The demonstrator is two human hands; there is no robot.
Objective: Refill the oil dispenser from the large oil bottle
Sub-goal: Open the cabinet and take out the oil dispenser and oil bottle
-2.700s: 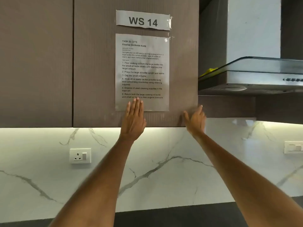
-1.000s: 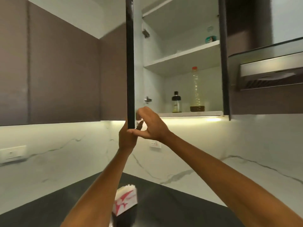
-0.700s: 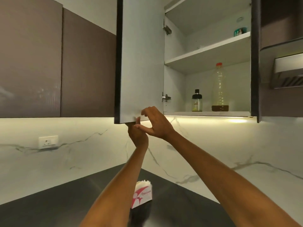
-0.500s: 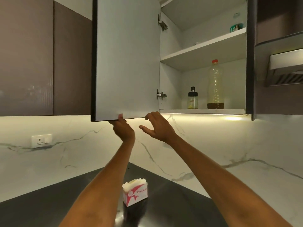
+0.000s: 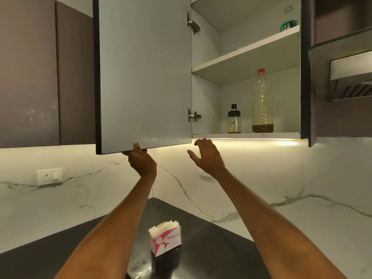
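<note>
- Left hand [image 5: 142,161] grips open cabinet door's [image 5: 145,73] bottom edge
- Right hand [image 5: 207,157] empty, fingers loosely spread
- Oil dispenser [image 5: 234,119] and large oil bottle [image 5: 262,101] stand on shelf above, rightward of right hand

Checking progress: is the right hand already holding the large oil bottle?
No, the right hand hangs open below the shelf, apart from the large oil bottle.

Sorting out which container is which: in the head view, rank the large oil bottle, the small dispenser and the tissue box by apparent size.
1. Large oil bottle, tallest.
2. Tissue box, though nearer the camera, so unsure.
3. Oil dispenser, smallest.
</note>
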